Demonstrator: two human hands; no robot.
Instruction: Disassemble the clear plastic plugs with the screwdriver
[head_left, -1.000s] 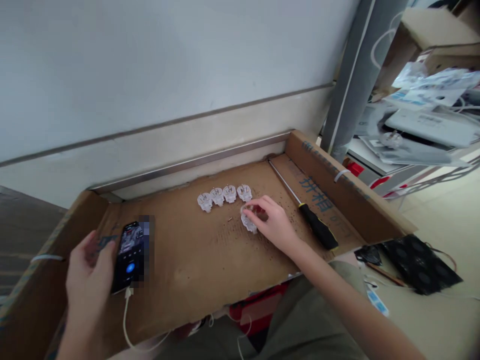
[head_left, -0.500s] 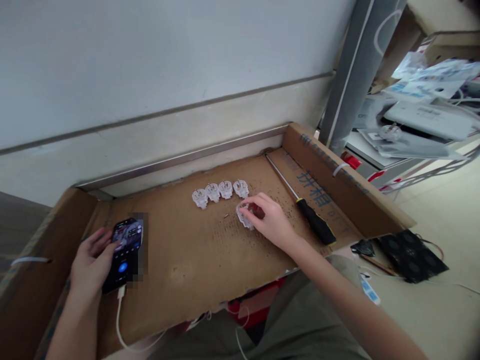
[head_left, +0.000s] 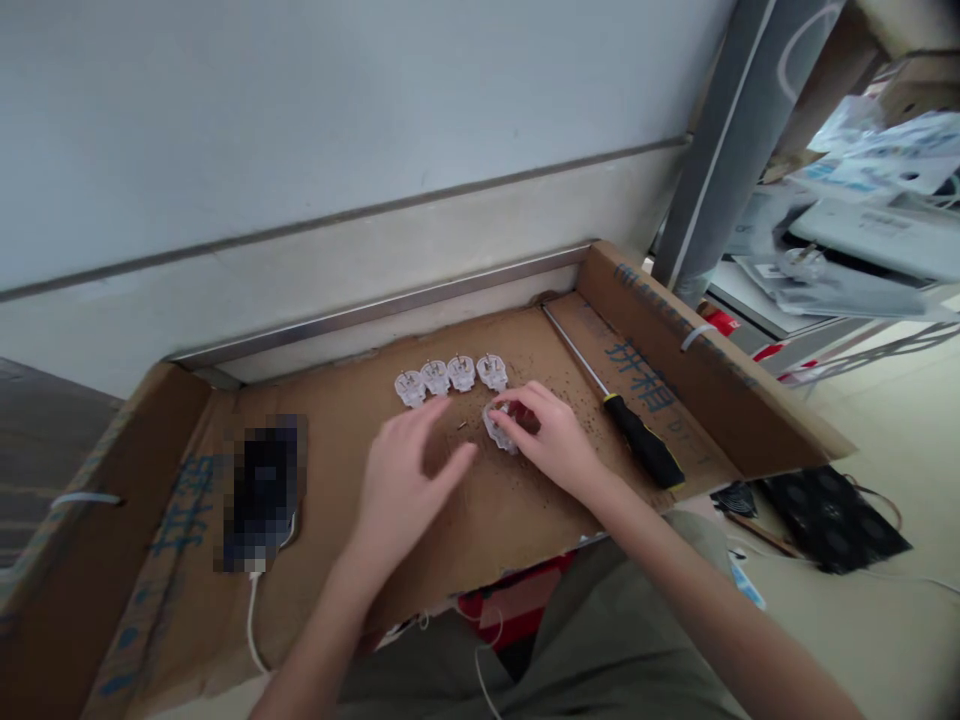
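On the cardboard tray [head_left: 352, 560], your right hand [head_left: 551, 440] pinches a clear plug [head_left: 499, 430] flat for steadiness while your left hand [head_left: 405, 475] hovers open and empty beside it, below four finished plugs [head_left: 450, 378] and a screwdriver [head_left: 626, 425] within reach.

The phone [head_left: 262, 490] is blurred out — the right hand [head_left: 551, 440] half-hides one clear part [head_left: 499, 428].

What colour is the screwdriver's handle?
Black with a yellow collar, on the screwdriver, seen in the head view.
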